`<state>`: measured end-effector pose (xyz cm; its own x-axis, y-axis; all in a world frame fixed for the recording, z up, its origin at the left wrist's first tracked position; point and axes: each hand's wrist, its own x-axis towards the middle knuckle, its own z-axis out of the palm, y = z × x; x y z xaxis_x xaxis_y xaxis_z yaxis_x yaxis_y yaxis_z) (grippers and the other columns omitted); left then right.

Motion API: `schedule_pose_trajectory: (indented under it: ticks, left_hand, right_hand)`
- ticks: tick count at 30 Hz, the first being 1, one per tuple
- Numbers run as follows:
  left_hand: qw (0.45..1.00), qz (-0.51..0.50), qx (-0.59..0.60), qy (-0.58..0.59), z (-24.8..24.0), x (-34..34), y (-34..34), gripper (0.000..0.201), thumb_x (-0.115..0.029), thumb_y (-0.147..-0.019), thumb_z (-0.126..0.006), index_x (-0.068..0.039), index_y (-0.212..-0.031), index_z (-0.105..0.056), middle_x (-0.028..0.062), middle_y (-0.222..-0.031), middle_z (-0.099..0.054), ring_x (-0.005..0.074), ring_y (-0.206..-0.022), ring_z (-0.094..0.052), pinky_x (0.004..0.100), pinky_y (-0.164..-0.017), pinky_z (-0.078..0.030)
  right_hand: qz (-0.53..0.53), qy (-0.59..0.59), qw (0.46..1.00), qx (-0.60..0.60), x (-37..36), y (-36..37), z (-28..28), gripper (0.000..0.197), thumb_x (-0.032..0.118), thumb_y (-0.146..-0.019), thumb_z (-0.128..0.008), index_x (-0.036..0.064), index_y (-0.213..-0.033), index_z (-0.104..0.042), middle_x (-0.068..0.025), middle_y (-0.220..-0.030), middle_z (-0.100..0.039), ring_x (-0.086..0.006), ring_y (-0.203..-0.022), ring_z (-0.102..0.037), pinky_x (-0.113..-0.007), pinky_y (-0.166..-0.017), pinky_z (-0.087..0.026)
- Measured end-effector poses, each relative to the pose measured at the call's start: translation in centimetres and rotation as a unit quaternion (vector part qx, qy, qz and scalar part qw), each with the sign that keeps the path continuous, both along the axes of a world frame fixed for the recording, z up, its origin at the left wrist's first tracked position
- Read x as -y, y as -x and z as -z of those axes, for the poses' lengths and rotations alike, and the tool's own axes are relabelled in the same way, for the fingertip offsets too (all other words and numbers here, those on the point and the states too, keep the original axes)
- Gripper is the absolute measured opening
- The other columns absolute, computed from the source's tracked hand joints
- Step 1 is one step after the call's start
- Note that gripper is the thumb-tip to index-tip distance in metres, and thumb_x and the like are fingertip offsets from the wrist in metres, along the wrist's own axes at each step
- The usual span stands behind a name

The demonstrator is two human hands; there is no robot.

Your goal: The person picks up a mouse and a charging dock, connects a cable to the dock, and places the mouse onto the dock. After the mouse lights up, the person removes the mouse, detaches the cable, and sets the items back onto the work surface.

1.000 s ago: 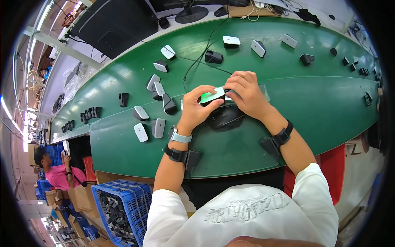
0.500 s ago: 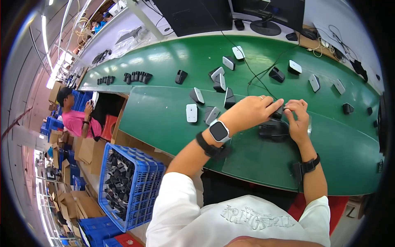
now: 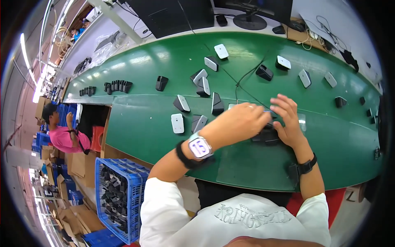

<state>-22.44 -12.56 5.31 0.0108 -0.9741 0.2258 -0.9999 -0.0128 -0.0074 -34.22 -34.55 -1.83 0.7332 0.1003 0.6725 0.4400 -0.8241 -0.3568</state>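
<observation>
My left hand (image 3: 236, 125), with a watch on its wrist, reaches in over the work spot. Its fingers are bent round a small black plastic piece (image 3: 269, 124), mostly hidden beneath them. A dark block (image 3: 265, 138) lies on the table under that piece. My right hand (image 3: 289, 121) hovers just to the right, fingers spread and raised, holding nothing I can see. Left of my hands lie several black wedge-shaped housings with white faces, among them one flat white-faced housing (image 3: 177, 123) and a tilted one (image 3: 199, 123). A thin black cable (image 3: 248, 75) runs toward my hands.
More housings, such as an all-black one (image 3: 264, 73), are scattered across the green table (image 3: 164, 140). A blue crate (image 3: 140, 177) full of black parts stands at the left. A monitor stand (image 3: 250, 21) is behind. A person in pink (image 3: 68, 138) works far left.
My right hand has come away from the black piece, and its fingers have spread upward. My left hand stays at the piece. The whole view has shifted, so the table things appear farther left.
</observation>
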Motion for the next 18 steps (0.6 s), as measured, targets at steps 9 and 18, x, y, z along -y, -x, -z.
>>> schedule_pose_trajectory:
  ticks: [9,18]
  left_hand:
    - [0.995,0.029,0.050,0.084,0.7,-1.3,-0.5,0.037,-0.013,-0.084,-0.070,-0.004,-0.119,-0.061,0.0086,-0.105,-0.063,0.0224,-0.087,-0.067,0.0371,-0.080,-0.058]
    - [0.811,-0.427,0.051,0.397,4.0,-22.2,-24.4,0.041,-0.025,-0.083,-0.086,0.002,-0.110,-0.071,0.0196,-0.106,-0.067,0.0373,-0.100,-0.065,0.0455,-0.090,-0.052]
  right_hand:
    - [-0.042,-0.062,0.997,-0.012,-0.9,-0.4,0.7,0.005,0.007,-0.099,-0.063,0.0026,-0.100,-0.065,-0.0107,-0.093,-0.066,-0.0267,-0.092,-0.065,-0.051,-0.112,-0.042]
    - [0.116,-0.220,0.968,-0.010,1.9,0.4,2.3,0.012,0.012,-0.105,-0.063,0.0013,-0.106,-0.069,-0.0045,-0.088,-0.066,-0.0177,-0.085,-0.061,-0.037,-0.102,-0.046]
